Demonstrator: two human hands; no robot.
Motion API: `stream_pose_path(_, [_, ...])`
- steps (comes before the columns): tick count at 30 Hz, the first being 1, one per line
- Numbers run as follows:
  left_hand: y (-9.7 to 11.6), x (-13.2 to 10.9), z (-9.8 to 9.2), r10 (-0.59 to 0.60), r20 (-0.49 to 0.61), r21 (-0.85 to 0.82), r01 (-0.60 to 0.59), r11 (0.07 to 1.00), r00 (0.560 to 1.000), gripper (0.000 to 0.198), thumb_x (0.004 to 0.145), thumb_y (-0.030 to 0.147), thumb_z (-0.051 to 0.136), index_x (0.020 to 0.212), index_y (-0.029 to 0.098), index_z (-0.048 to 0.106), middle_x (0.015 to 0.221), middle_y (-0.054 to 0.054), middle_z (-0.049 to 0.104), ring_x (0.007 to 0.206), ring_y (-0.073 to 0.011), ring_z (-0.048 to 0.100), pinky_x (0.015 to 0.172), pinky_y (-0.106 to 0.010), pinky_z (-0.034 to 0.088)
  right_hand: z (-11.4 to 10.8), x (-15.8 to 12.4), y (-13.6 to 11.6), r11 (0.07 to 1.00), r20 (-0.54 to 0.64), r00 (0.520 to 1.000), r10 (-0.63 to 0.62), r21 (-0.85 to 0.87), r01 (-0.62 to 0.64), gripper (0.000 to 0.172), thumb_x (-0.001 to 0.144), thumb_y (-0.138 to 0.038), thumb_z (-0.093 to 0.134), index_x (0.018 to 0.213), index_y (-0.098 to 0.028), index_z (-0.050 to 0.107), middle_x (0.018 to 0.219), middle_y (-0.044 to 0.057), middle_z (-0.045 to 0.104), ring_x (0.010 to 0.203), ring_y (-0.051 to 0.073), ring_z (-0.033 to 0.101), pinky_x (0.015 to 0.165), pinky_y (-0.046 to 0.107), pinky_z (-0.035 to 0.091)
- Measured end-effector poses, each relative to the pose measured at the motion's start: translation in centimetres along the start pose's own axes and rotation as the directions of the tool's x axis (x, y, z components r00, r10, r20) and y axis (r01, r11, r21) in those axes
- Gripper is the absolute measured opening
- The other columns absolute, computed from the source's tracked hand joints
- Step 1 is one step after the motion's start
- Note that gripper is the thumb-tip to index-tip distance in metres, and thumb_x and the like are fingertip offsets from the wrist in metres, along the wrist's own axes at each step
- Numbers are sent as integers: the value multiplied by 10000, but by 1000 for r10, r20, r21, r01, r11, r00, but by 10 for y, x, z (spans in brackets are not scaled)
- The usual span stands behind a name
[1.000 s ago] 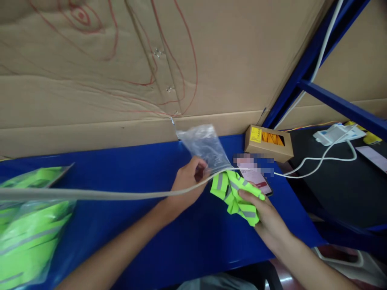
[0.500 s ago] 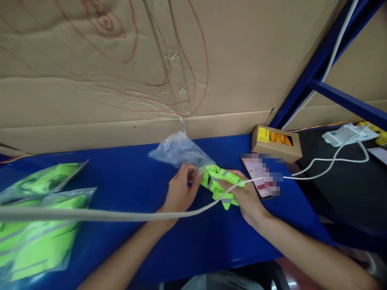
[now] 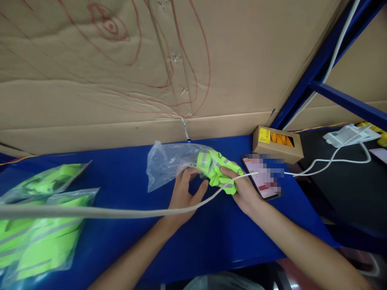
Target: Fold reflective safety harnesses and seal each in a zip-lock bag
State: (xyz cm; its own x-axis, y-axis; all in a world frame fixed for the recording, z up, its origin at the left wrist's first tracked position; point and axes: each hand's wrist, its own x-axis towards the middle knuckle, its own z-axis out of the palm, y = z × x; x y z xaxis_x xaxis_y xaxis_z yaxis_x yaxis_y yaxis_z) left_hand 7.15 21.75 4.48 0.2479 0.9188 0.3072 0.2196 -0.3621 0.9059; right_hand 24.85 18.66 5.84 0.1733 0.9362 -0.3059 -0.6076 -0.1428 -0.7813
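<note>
A folded neon-green reflective vest (image 3: pixel 215 168) sits partly inside the mouth of a clear plastic bag (image 3: pixel 165 162) on the blue table (image 3: pixel 127 233). My right hand (image 3: pixel 242 189) grips the vest from the right. My left hand (image 3: pixel 184 192) holds the bag's open edge from below, fingers curled around it. A white cable (image 3: pixel 105 212) runs across in front of both hands.
Bagged green vests (image 3: pixel 39 237) lie at the left of the table. A phone (image 3: pixel 263 182) lies just right of my right hand, with a small cardboard box (image 3: pixel 278 144) behind it. Cardboard sheets form the back wall. A white charger (image 3: pixel 347 134) rests on the black shelf at right.
The bag has swung from upright to lying leftward, its mouth now open. My right hand has pushed the vest left, partway into the bag.
</note>
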Motion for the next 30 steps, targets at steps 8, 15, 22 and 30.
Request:
stream_pose_path(8, [18, 8, -5, -403, 5, -672, 302, 676, 915, 355, 845, 395, 764, 1032, 228, 513, 1187, -63, 684, 1172, -223, 663, 1015, -400, 541, 11, -14, 1, 990, 48, 998, -28, -136, 34, 505, 660, -354, 908, 1087, -226, 673, 965, 10, 745, 799, 189, 703, 699, 293, 562])
stream_pose_path(15, [18, 7, -1, -414, -50, -692, 268, 671, 909, 494, 797, 263, 824, 1128, 273, 458, 1191, -30, 695, 1212, -208, 650, 1021, -362, 532, 9, -22, 7, 885, 72, 960, -270, -373, 277, 465, 711, -389, 888, 1100, -246, 678, 972, 29, 749, 789, 202, 702, 692, 321, 581])
stream_pose_path(22, [28, 5, -1, -373, 51, -713, 295, 636, 926, 686, 729, 225, 884, 1252, 286, 445, 1203, -56, 699, 1215, -266, 653, 1025, -431, 544, 12, -21, -6, 966, 19, 995, -94, -241, 96, 505, 633, -402, 923, 1047, -220, 697, 944, 31, 745, 812, 215, 705, 700, 314, 575])
stream_pose_path(30, [23, 7, -4, -474, 105, -730, 392, 561, 874, 518, 776, 278, 851, 1169, 245, 516, 1228, -56, 698, 1229, -240, 638, 1092, -406, 484, 8, -18, -20, 972, 46, 997, -66, -225, 75, 456, 629, -343, 919, 1018, -220, 717, 934, 22, 739, 810, 203, 695, 695, 292, 553])
